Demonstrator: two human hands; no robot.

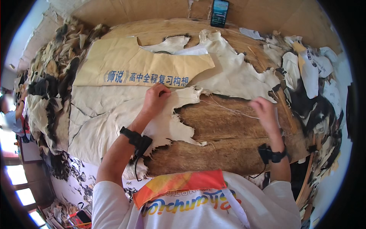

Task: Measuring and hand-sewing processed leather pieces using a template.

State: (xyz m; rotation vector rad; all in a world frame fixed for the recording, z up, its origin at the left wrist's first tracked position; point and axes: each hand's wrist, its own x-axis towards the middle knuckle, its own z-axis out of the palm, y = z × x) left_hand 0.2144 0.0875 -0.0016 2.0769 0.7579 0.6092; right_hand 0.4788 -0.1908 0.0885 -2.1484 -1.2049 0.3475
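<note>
A pale hide [114,126] with ragged edges lies over the wooden board, and a second pale hide [244,74] lies beyond it to the right. A brown paper pattern [114,57] with blue print covers part of both. My left hand [155,100] rests on the near hide by the pattern's lower edge, fingers pinched; what they hold is hidden. To the right, over bare wood, my right hand [264,111] is closed on a whitish thread [232,110]. The thread runs slackly leftward to the hide's torn tip near the seam between the hides.
Fur scraps [57,72] are heaped along the left side, with more hide and paper pieces [310,72] at the right. A phone [219,13] leans at the back of the wooden board [225,149]. Another person [15,118] is at the far left.
</note>
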